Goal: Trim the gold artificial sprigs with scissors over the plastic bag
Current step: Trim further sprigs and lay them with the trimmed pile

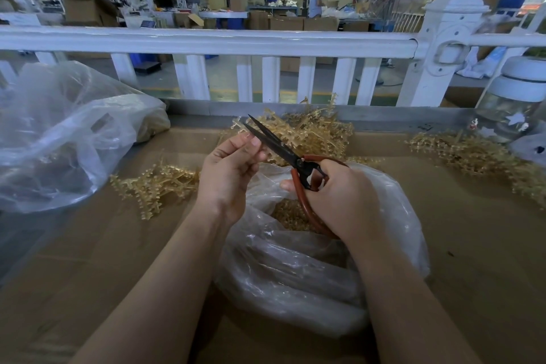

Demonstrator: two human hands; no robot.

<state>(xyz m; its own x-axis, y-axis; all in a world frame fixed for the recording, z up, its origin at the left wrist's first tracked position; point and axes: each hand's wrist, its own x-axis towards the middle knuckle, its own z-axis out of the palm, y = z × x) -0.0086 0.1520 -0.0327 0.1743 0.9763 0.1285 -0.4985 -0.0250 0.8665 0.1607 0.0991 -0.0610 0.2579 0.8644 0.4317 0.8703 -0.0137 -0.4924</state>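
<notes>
The right hand [339,198] grips the red-handled scissors [283,151], blades slightly parted, above the plastic bag [295,269] at the tabletop's [88,260] near edge. The left hand [233,165] pinches something small beside the blades; what it is I cannot tell. Gold sprigs [313,133] lie piled toward the far edge. Fingertips so near the blades risk a nick.
</notes>
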